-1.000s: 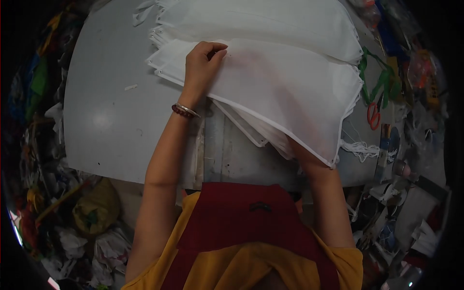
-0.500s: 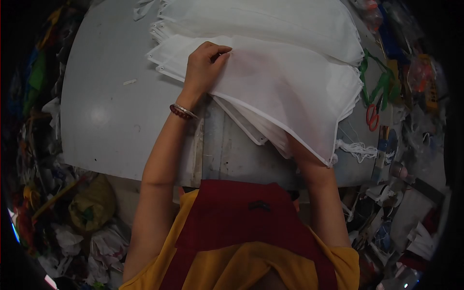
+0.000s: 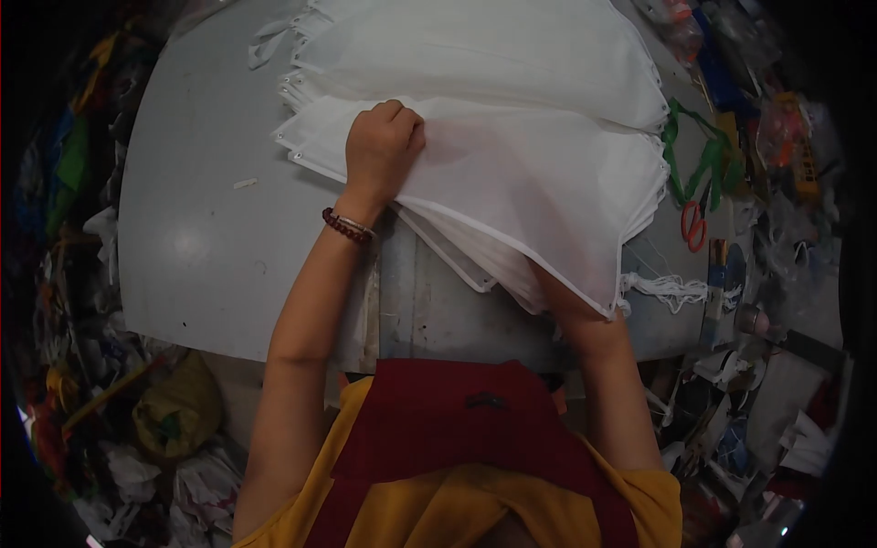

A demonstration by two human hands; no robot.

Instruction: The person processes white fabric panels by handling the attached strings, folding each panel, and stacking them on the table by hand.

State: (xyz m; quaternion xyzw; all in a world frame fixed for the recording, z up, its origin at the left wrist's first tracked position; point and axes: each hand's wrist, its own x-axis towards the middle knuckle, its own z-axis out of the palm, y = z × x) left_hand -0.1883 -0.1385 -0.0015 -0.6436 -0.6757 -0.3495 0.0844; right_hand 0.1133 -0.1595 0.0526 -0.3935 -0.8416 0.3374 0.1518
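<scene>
A stack of thin white fabric sheets [image 3: 512, 55] with hemmed edges and small metal eyelets at the corners lies on the table. My left hand [image 3: 384, 146], fingers curled, grips the near top sheet [image 3: 585, 183] toward its left side. Under that sheet my right hand [image 3: 470, 142] shows only as a faint tint through the cloth, so its fingers cannot be made out. My right forearm [image 3: 589, 315] comes out below the sheet's near hem. The near edges of several sheets fan out between my arms.
Orange-handled scissors [image 3: 693, 226], a green strap [image 3: 713, 164] and a bundle of white cord [image 3: 671, 289] lie right of the stack. On the grey table [image 3: 210, 274] sits a small white strip [image 3: 245, 184]. Bags and scraps surround the table, including an olive sack [image 3: 178, 406].
The view has shifted slightly, so the table sits lower. My left fingers have closed more tightly into a fist on the sheet. My right hand stays beneath the cloth.
</scene>
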